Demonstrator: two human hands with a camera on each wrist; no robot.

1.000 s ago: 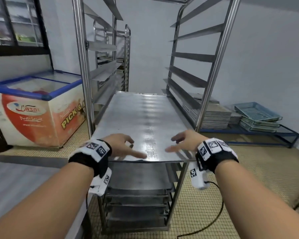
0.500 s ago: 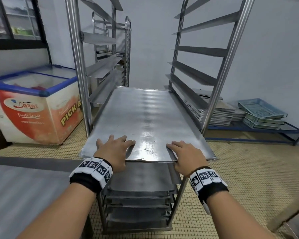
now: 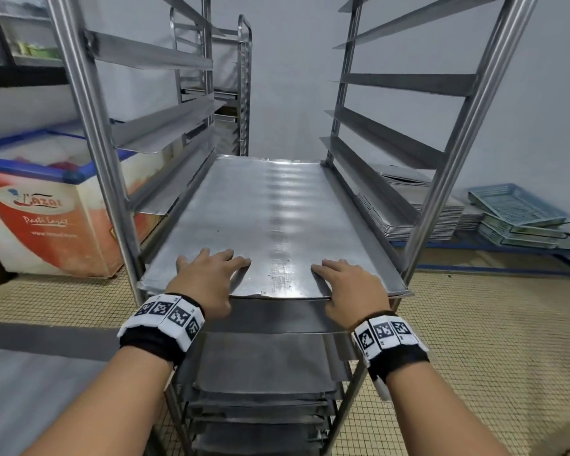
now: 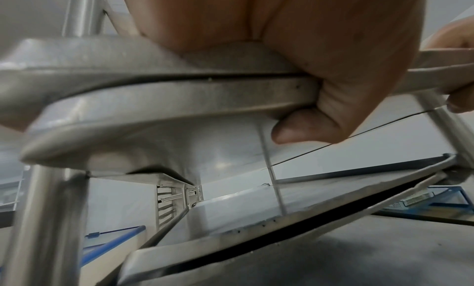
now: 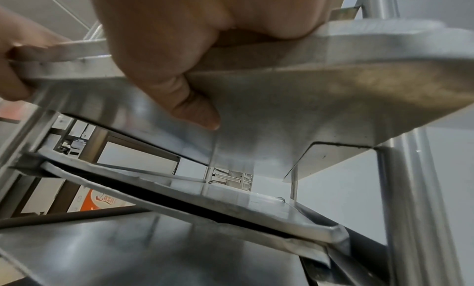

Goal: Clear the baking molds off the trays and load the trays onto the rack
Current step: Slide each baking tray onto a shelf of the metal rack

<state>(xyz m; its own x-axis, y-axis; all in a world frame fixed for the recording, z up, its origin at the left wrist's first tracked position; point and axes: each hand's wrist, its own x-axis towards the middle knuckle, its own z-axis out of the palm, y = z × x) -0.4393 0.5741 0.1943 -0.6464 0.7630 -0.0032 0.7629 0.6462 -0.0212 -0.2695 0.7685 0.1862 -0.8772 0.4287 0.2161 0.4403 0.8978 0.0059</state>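
A long bare metal tray [image 3: 270, 218] lies on a pair of side rails of the steel rack [image 3: 96, 126], its near edge about level with the front posts. My left hand [image 3: 208, 274] and right hand [image 3: 349, 287] hold that near edge, fingers flat on top. From below, the left thumb [image 4: 307, 128] and the right thumb [image 5: 195, 107] are curled under the tray [image 4: 153, 95] rim. Several more trays [image 3: 264, 366] sit on the rails underneath. No molds are in view.
A chest freezer [image 3: 46, 209] stands left of the rack and a second rack [image 3: 241, 77] behind it. On a low blue stand at the right are a stack of trays [image 3: 441, 218] and blue crates [image 3: 520, 209]. A grey table [image 3: 30, 390] edge is at lower left.
The tray has slid deeper along the rails into the rack. Both hands turned from lying loosely across its edge to gripping it and moved forward with it.
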